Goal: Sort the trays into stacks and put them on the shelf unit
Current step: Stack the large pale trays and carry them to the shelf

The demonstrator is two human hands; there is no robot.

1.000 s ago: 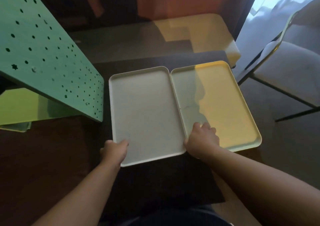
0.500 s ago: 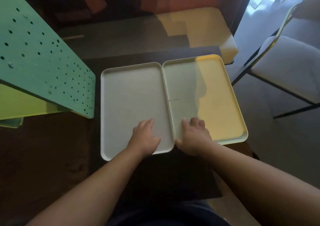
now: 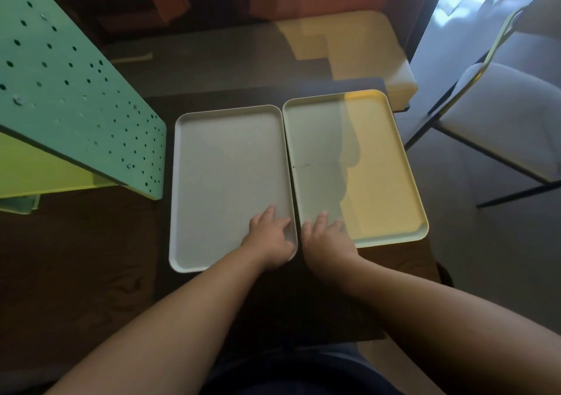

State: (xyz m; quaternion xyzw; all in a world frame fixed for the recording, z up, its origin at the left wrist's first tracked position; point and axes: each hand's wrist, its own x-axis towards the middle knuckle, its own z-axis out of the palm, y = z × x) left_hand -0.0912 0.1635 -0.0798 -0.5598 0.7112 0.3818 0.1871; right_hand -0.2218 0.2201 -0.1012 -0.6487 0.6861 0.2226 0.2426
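Observation:
Two shallow rectangular trays lie side by side, long edges touching, on a dark mat. The left tray [image 3: 224,176] is pale grey-white. The right tray [image 3: 376,164] is pale yellow, half in sunlight. My left hand [image 3: 270,237] grips the near right corner of the left tray, fingers inside and over its rim. My right hand [image 3: 324,237] grips the near left corner of the right tray, fingers lying on its floor. The green perforated shelf unit [image 3: 69,100] stands to the left, its yellow-green lower shelf [image 3: 36,173] showing beneath.
The dark mat [image 3: 318,297] covers a brown table [image 3: 76,258]. A cream cushioned seat [image 3: 373,48] sits beyond the trays. A chair with a metal frame [image 3: 491,112] stands at the right, on grey floor.
My left hand slid from the left tray's near left corner to its near right corner, beside my right hand. The view shifted slightly; the trays stay flat on the mat.

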